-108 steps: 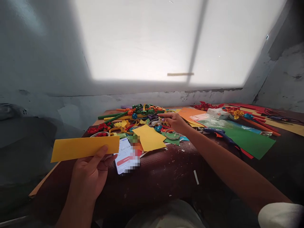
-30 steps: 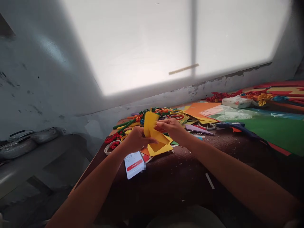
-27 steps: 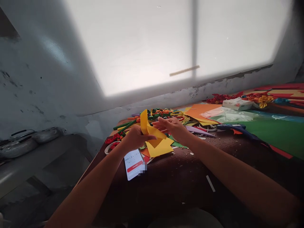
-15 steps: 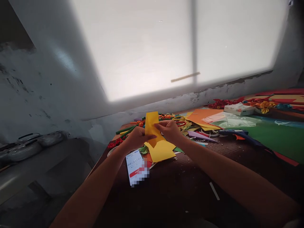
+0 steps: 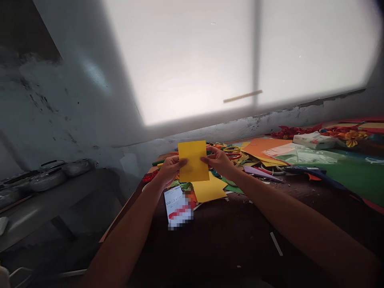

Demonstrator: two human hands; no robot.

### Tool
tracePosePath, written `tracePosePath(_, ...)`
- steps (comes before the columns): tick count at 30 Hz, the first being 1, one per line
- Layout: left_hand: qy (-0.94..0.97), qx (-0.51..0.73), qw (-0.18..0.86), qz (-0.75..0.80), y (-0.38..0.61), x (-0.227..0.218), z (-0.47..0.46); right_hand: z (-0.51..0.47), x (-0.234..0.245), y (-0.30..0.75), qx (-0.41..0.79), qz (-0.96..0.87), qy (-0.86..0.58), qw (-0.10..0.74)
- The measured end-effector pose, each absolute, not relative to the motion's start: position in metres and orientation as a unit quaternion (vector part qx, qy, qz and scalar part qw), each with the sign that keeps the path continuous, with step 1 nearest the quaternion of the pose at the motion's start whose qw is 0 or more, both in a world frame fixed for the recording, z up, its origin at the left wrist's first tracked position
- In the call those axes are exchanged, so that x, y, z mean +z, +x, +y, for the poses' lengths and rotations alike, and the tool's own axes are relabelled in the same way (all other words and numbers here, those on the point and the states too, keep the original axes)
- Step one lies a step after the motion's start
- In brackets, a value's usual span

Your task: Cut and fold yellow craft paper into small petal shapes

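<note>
A folded yellow paper is held upright above the dark table, pinched from both sides. My left hand grips its left edge, thumb on the front. On the paper's right edge my right hand is closed, with the fingers behind. Below it a second yellow sheet lies flat on the table. A phone with a lit screen lies just in front of my left wrist.
Behind the hands lie yellow-handled scissors, green rolled sticks and paper flowers. To the right are orange and green sheets, a glue gun, a white packet. A grey ledge sits left; a wall rises behind.
The yellow paper, a long strip in my left hand earlier, has been folded shorter. Both hands now hold it flat and upright, facing me.
</note>
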State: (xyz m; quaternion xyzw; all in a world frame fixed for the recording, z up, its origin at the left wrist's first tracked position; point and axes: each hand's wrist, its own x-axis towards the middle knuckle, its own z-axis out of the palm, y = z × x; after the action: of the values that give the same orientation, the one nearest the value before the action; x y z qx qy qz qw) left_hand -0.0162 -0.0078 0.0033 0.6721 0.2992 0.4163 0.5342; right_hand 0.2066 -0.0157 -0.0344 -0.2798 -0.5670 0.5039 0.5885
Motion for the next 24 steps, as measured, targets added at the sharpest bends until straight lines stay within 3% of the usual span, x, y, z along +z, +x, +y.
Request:
tracePosePath(9,0.655,0.424,0.558,0.284,-0.0163,0.0045,-0.0144,-0.0227,-0.0339,0.2087,0.531,-0.591,-0.260,0.548)
tracePosePath(24,0.692,0.440,0.488,0.300,-0.0193,0.0012,-0.0108,-0.0211,-0.0339,0.2125,0.497,-0.611,-0.254,0.561)
